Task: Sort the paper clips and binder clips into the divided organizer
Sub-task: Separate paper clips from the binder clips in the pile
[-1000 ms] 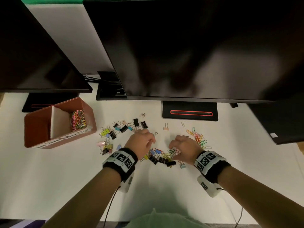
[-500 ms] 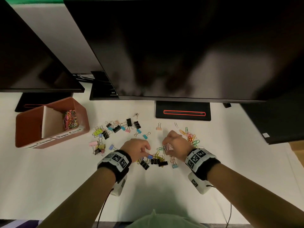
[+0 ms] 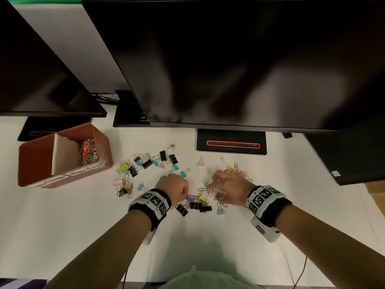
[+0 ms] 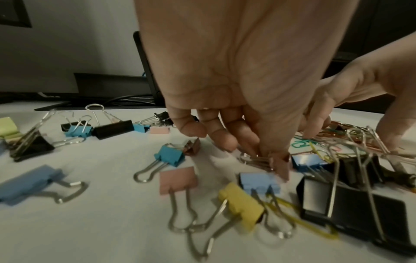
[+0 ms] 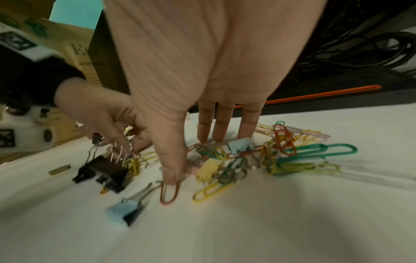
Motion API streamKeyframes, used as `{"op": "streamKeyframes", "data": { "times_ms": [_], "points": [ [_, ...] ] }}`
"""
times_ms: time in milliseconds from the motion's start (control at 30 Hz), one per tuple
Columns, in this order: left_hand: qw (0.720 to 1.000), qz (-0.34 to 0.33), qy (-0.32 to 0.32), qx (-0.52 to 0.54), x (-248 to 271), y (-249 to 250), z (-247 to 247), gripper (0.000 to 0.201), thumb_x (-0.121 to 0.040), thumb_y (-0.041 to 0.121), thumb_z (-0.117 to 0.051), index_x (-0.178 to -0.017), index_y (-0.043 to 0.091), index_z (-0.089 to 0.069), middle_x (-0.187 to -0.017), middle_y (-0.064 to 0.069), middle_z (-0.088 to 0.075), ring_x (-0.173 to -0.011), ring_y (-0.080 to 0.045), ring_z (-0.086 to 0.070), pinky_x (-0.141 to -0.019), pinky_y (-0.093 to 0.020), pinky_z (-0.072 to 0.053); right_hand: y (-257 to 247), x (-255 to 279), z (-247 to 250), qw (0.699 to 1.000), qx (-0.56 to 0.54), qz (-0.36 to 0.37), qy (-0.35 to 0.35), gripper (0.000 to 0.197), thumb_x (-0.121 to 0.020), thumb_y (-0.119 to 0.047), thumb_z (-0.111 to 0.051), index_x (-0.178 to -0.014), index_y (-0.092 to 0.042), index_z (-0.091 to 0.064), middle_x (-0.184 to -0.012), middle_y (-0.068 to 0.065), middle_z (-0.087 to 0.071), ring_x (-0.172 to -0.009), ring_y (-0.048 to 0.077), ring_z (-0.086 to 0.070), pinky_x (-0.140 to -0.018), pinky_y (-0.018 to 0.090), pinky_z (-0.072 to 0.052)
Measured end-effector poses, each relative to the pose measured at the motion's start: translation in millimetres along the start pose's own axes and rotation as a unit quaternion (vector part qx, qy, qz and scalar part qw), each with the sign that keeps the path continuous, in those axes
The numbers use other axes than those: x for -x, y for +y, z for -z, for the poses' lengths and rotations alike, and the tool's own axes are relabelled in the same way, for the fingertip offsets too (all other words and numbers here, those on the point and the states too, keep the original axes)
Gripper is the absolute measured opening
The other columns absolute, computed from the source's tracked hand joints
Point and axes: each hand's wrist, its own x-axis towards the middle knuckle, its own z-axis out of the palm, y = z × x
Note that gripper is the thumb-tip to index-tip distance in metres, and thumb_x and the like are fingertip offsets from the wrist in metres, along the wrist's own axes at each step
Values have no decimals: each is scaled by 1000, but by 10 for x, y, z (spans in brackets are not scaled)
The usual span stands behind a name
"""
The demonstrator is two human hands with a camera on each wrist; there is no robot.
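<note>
The red-brown divided organizer (image 3: 100,140) stands at the left; several coloured paper clips (image 3: 88,152) lie in its right compartment. The left compartment's inside is dark. Between my hands lies a mixed cluster of black binder clips (image 3: 198,206) and paper clips. My left hand (image 3: 184,196) has its fingers curled and pinches the wire handles of a binder clip (image 4: 254,159). In the right wrist view these handles rise from a black binder clip (image 5: 108,170). My right hand (image 3: 216,190) is spread over the pile, its fingers (image 5: 223,128) straight and its thumb pressing a red paper clip (image 5: 168,192).
More binder clips (image 3: 162,157) are scattered between the organizer and my left hand. A heap of paper clips (image 3: 239,171) lies behind my right hand. A monitor base (image 3: 231,142) and dark monitors (image 3: 229,69) stand over the back of the white table (image 3: 62,226).
Both hands have drawn in over the mixed cluster between them. My left fingers have come down and closed on clip handles; my right fingers have spread over the paper clips.
</note>
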Motion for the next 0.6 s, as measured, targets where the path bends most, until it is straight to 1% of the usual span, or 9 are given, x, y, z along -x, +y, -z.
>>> {"op": "streamKeyframes", "data": {
  "times_ms": [100,200,233,300,333,367,433,500,600],
  "points": [
    [1000,-9,7,4,-12,-7,-14,9,-87,24,-56,-91,20,-63,-100,2,-56,-93,-17,-52,-81,-31,-42,-37,-46,-22,1000,-12,0,22,47,-84,-20,-65,-128,-27,-52,-119,2,-46,-108,21,-46,-93,37,-45],
    [997,-8,24,77,9,-54,7,3,-87,17,-57,-89,16,-59,-93,1,-58,-87,-17,-54,-79,-28,-44,-61,-112,-14,998,-36,-5,44,33,-86,-21,-62,-118,-24,-59,-113,2,-51,-103,20,-49,-89,35,-47],
    [993,-3,37,116,27,-85,29,1,-86,16,-59,-86,16,-58,-88,2,-58,-83,-17,-55,-77,-27,-47,-66,-136,-13,998,-46,-10,49,29,-87,-20,-61,-116,-23,-60,-111,1,-53,-102,19,-51,-88,33,-47],
    [980,13,84,181,78,-151,88,5,-85,15,-61,-84,17,-57,-82,5,-57,-77,-14,-56,-71,-21,-48,-66,-183,-21,996,-67,-21,61,27,-87,-20,-59,-114,-22,-61,-110,1,-56,-102,19,-53,-89,32,-47],
    [972,24,107,208,111,-188,117,6,-85,13,-61,-85,18,-57,-81,6,-57,-76,-13,-56,-67,-17,-47,-63,-205,-24,995,-74,-27,67,26,-88,-21,-59,-114,-22,-61,-110,1,-57,-103,19,-54,-90,32,-47],
    [964,37,122,232,151,-225,141,6,-86,12,-61,-88,17,-58,-82,5,-58,-76,-13,-57,-65,-16,-47,-62,-224,-25,994,-77,-33,72,25,-88,-22,-59,-114,-21,-61,-110,1,-57,-103,19,-54,-90,31,-47],
    [954,54,131,264,242,-298,156,7,-86,12,-62,-90,15,-58,-85,1,-59,-76,-14,-60,-62,-22,-53,-60,-242,-25,993,-77,-45,81,25,-88,-27,-60,-112,-20,-62,-110,2,-55,-102,20,-54,-89,31,-47],
    [960,60,115,247,331,-357,123,7,-84,15,-64,-86,18,-58,-85,1,-60,-76,-14,-61,-69,-25,-55,-59,-239,-20,992,-71,-55,89,28,-87,-30,-62,-112,-18,-61,-111,3,-52,-102,21,-53,-89,31,-47],
    [962,85,70,249,427,-398,-20,12,-81,21,-69,-86,21,-58,-87,0,-64,-80,-12,-62,-78,-26,-53,-50,-222,-15,993,-55,-44,95,37,-83,-34,-65,-117,-21,-58,-118,1,-48,-108,21,-49,-94,32,-44]
  ]
}}
